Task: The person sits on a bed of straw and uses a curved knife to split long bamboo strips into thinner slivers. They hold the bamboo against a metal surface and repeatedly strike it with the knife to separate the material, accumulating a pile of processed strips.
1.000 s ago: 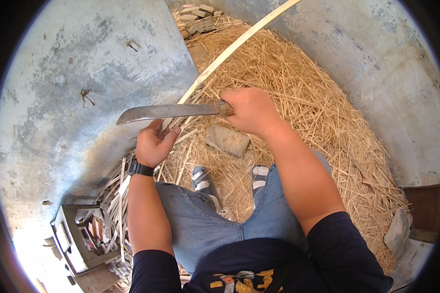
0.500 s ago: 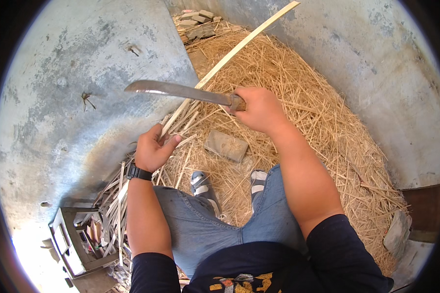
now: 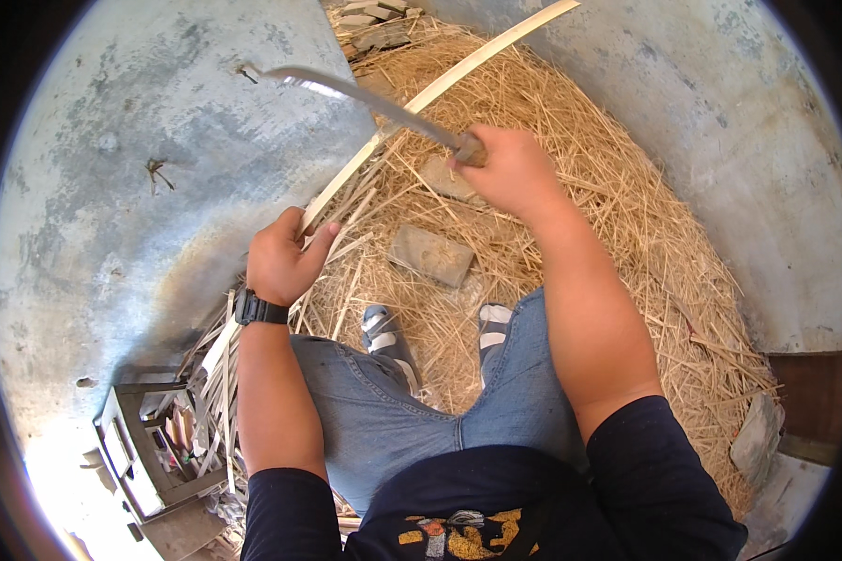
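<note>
My left hand [image 3: 288, 254], with a black watch on the wrist, is closed around the lower part of a long pale bamboo strip [image 3: 458, 73]. The strip slants up and away to the right, its far end near the top edge of the view. In my right hand [image 3: 510, 170] is the handle of a machete [image 3: 384, 105]. Its curved blade points left and crosses the strip near the strip's middle, the edge of the blade meeting or passing over it; whether they touch, I cannot tell. The blade is slightly blurred.
Bamboo shavings [image 3: 608, 224] cover the floor around my sandalled feet. A flat brick [image 3: 430, 254] lies before them. More strips [image 3: 226, 393] lean beside a wooden frame box [image 3: 150, 449] at lower left. Grey walls [image 3: 140, 122] curve around; a stone [image 3: 756, 435] stands at right.
My right hand has risen slightly and to the right, tilting the machete so its tip points higher. My left hand and the held strip have shifted a little upward.
</note>
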Motion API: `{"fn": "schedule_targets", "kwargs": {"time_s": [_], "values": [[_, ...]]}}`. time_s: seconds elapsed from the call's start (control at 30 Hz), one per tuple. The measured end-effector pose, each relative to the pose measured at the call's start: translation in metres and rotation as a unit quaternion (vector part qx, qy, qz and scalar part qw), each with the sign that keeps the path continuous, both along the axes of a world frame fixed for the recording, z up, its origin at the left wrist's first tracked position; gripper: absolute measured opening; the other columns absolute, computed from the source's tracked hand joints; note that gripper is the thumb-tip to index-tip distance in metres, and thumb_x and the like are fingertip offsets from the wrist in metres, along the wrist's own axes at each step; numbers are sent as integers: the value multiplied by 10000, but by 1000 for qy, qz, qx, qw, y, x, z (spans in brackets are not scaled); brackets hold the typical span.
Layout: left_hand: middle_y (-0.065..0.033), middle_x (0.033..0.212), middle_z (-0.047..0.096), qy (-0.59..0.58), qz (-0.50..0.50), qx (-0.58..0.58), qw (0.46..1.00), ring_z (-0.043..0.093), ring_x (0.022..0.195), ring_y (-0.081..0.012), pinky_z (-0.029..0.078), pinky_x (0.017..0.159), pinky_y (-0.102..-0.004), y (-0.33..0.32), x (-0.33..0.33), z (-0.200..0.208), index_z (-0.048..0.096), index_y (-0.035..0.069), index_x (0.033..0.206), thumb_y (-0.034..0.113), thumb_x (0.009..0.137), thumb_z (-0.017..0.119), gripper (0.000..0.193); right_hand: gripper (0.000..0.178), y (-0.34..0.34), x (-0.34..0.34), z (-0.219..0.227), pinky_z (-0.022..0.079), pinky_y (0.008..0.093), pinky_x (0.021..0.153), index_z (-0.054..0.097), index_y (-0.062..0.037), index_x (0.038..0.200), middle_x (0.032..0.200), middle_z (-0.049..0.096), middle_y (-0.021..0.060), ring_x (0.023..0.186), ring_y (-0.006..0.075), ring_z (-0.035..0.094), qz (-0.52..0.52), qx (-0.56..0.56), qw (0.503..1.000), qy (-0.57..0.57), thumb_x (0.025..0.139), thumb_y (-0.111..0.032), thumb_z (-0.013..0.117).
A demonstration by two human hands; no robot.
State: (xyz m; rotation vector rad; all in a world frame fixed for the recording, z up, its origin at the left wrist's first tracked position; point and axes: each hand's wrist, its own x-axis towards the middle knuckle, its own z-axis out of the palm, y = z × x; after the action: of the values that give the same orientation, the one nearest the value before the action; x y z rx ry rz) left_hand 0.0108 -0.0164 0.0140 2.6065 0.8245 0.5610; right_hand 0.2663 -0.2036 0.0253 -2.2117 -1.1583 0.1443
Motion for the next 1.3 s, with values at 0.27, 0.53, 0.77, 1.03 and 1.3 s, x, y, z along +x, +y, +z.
{"fn": "schedule_targets", "kwargs": {"time_s": [0.27,0.53,0.77,1.03,1.3], "values": [[-176,653,628,15,7,19,1000,606,570,-344,485,564,-416,-2,1,2,598,17,777,444,862,764,466,279,10,0,-7,535,424,742,722,-92,1004,865,716,133,803,301,689,93,-57,986,130,859,-329,757],[-177,650,628,24,30,-2,999,602,560,-347,481,552,-413,2,0,0,595,14,763,425,851,772,456,264,22,-31,-9,565,443,805,722,-138,1073,964,736,131,924,315,710,90,-80,992,38,838,-257,724],[-176,631,607,-8,25,43,999,607,579,-361,478,550,-418,2,-3,3,579,18,746,418,853,768,455,286,12,-1,-2,549,424,777,718,-86,1047,905,729,147,868,314,707,34,-36,994,101,862,-302,737],[-184,643,610,22,13,34,999,619,600,-375,481,561,-430,-1,2,-1,566,14,746,437,866,749,475,281,16,-16,-8,564,451,817,713,-150,1098,973,733,140,926,314,713,84,-91,991,53,859,-298,715],[-188,633,605,55,13,-15,998,614,583,-352,478,560,-428,9,-4,-3,585,8,754,459,853,752,491,268,21,8,-16,562,454,826,717,-134,1072,979,734,143,942,314,712,0,-67,993,98,871,-311,706]]}}
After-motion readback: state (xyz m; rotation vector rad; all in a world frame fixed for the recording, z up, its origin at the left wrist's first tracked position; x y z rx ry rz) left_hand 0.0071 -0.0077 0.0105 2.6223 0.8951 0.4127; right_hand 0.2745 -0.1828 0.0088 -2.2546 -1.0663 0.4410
